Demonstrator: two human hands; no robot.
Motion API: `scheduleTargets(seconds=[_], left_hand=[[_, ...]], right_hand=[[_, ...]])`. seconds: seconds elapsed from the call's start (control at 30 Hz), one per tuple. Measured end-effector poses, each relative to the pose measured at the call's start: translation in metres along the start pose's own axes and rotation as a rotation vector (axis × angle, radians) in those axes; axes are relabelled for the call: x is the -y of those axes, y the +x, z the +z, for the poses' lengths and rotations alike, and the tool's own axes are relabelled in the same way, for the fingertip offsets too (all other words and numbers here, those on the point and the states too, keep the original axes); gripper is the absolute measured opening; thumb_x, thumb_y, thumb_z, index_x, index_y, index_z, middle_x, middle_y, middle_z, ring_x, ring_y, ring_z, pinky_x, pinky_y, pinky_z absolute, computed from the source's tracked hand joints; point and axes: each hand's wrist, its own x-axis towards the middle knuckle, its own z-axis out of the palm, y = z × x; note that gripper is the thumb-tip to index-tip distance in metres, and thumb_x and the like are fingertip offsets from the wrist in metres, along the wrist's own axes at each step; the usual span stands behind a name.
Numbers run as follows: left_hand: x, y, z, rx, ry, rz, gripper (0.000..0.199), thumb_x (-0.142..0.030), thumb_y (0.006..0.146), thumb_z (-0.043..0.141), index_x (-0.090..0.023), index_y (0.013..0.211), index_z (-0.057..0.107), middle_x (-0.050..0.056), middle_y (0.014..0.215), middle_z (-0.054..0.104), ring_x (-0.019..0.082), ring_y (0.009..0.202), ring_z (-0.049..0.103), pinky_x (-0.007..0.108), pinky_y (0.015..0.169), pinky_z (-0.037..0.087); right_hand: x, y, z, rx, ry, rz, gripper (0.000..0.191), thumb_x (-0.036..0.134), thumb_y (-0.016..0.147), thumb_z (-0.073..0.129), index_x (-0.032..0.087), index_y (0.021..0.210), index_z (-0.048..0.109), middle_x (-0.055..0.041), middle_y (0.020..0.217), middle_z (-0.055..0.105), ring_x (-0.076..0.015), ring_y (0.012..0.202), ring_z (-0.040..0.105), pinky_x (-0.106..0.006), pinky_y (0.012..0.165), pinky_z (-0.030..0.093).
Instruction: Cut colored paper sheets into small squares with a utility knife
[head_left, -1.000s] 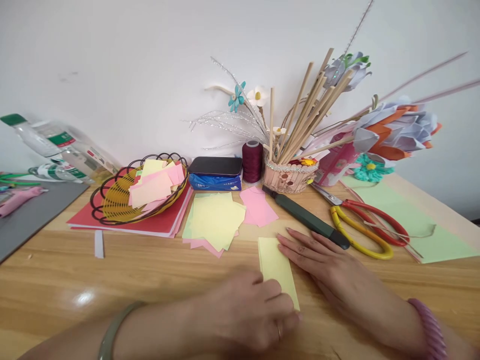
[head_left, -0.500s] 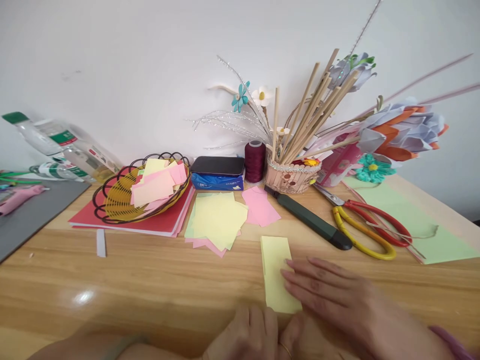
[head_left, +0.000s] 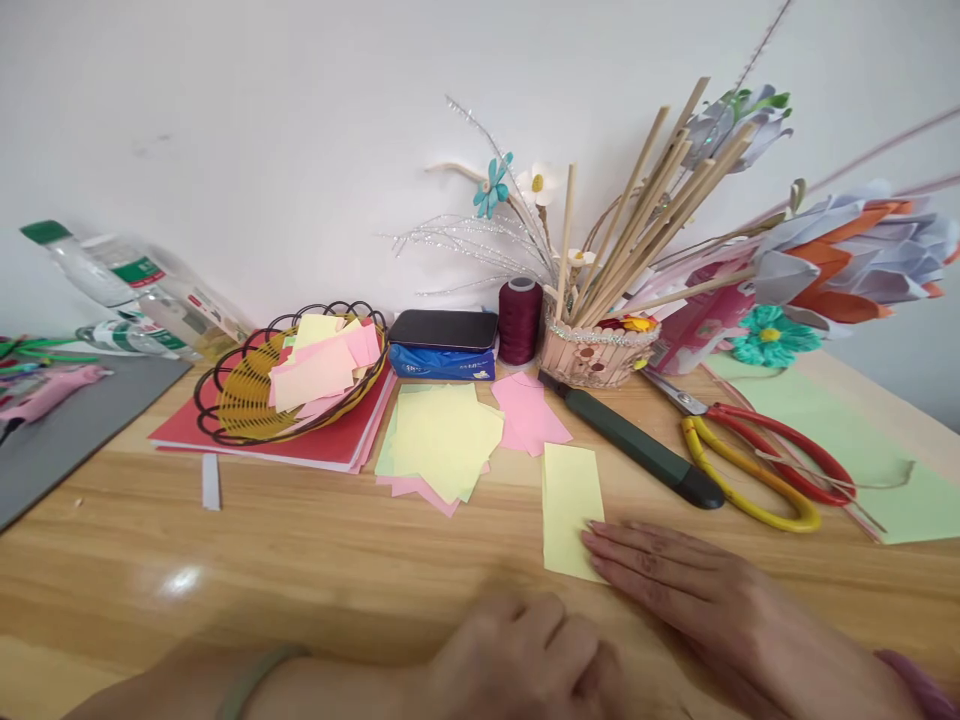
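Observation:
A folded yellow paper strip (head_left: 571, 510) lies upright to my view on the wooden table. My right hand (head_left: 675, 580) rests flat, fingers stretched out together, with its fingertips on the strip's lower right edge. Below the strip, near the bottom of the view, my left hand (head_left: 532, 655) is curled with its fingers bent in; it is somewhat blurred, and whatever its fingers may hold is hidden. Behind the strip to the left lies a pile of yellow, green and pink paper squares (head_left: 442, 440), with pink papers (head_left: 525, 412) beside it.
A wicker basket (head_left: 247, 400) of paper pieces sits on red sheets (head_left: 180, 425). A green cutter (head_left: 637, 440) and red-and-yellow scissors (head_left: 720, 470) lie to the right. Farther back stand a thread spool (head_left: 519, 325), a stick-filled pot (head_left: 592, 355) and paper flowers (head_left: 847, 260).
The yellow strip now lies a little farther from me. My left hand has drawn away from its near end, while my right hand still touches it. The view has shifted slightly.

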Motion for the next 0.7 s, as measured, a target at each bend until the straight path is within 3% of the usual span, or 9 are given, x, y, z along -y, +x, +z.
scheduleTargets(seconds=[0.1,0.17,0.33,0.5,0.7], left_hand=[[0.005,-0.004,0.000,-0.002,0.023,0.102,0.014,-0.015,0.086,0.051,-0.014,0.076,0.061,0.002,0.076,0.068,0.014,0.072,0.063,0.024,0.056,0.045],[0.005,-0.009,-0.003,0.068,0.086,0.165,0.018,-0.019,0.090,0.048,-0.014,0.093,0.065,0.003,0.096,0.071,0.016,0.092,0.064,0.023,0.065,0.048],[0.003,-0.017,-0.009,0.168,0.131,0.244,0.022,-0.014,0.093,0.045,-0.018,0.096,0.067,0.000,0.099,0.072,0.012,0.089,0.067,0.016,0.055,0.047],[0.006,-0.016,-0.007,0.152,0.120,0.273,0.020,-0.012,0.091,0.049,-0.018,0.094,0.067,0.000,0.099,0.072,0.012,0.087,0.068,0.015,0.051,0.047],[0.006,-0.017,-0.008,0.187,0.120,0.315,0.017,-0.017,0.091,0.051,-0.015,0.097,0.066,0.004,0.101,0.072,0.014,0.088,0.068,0.017,0.054,0.049]], right_hand=[[0.007,-0.009,0.012,-0.019,-0.002,0.048,0.072,0.009,0.081,0.044,0.022,0.147,0.018,-0.0062,0.135,0.049,-0.0163,0.121,0.046,-0.029,0.097,0.041],[0.014,-0.015,0.020,-0.046,0.026,0.087,0.078,0.007,0.079,0.044,0.023,0.148,0.011,-0.0036,0.133,0.052,-0.0143,0.117,0.051,-0.025,0.095,0.043],[0.019,-0.013,0.023,-0.133,0.013,0.157,0.074,0.011,0.078,0.045,0.024,0.147,0.020,-0.0005,0.127,0.058,-0.0134,0.109,0.058,-0.022,0.089,0.048],[-0.003,0.010,0.004,-0.179,-0.107,0.169,0.045,0.016,0.087,0.039,0.021,0.130,0.048,-0.0065,0.122,0.062,-0.0166,0.109,0.058,-0.031,0.085,0.053],[-0.019,0.028,0.003,-0.145,-0.216,0.225,0.040,0.014,0.091,0.032,0.018,0.126,0.050,-0.0081,0.116,0.063,-0.0178,0.102,0.059,-0.037,0.084,0.051]])
